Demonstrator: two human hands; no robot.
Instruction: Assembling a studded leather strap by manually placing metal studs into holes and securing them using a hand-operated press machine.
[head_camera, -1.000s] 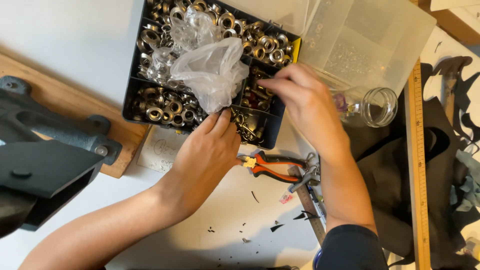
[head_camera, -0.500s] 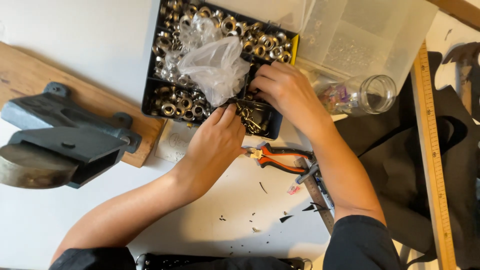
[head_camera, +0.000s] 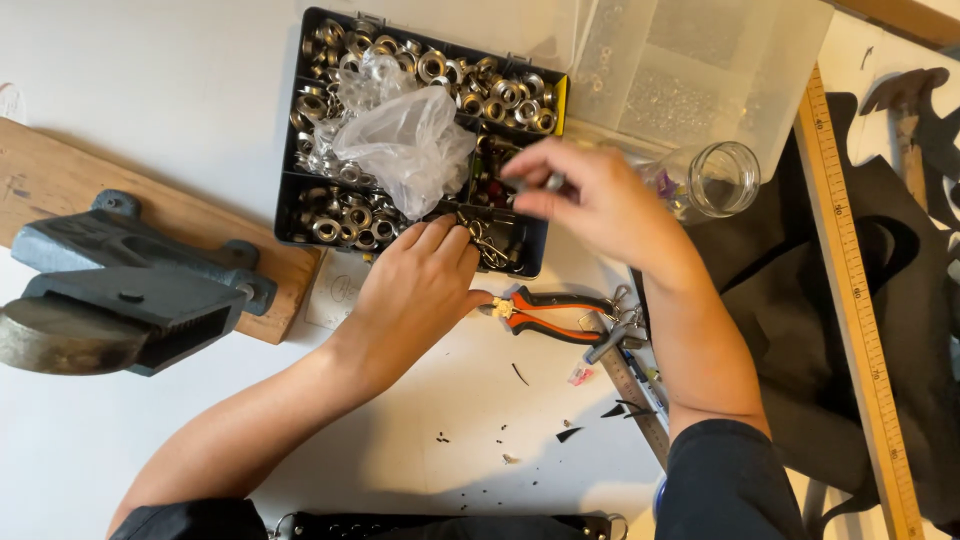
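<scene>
Head view: two bare hands at a black compartment box of metal eyelets on a white counter.

At far left a grey cast-iron press (head_camera: 120, 290) sits on a wooden board (head_camera: 60, 190), well apart from the hands. The left hand (head_camera: 420, 290) lies palm down with fingers loosely curled, its fingertips touching the near edge of the black plastic compartment box (head_camera: 420, 130); whether it has hold of anything cannot be told. A crumpled clear plastic bag (head_camera: 410, 140) lies on the silver eyelets inside. Just beside that hand lie orange-handled pliers (head_camera: 550, 312). The right hand (head_camera: 600, 200) hovers over the box's right end, thumb and fingertips pinched on a small dark piece (head_camera: 553, 182). Farther right stand a clear glass jar (head_camera: 715, 180) and a yellow wooden ruler (head_camera: 855, 300).
</scene>
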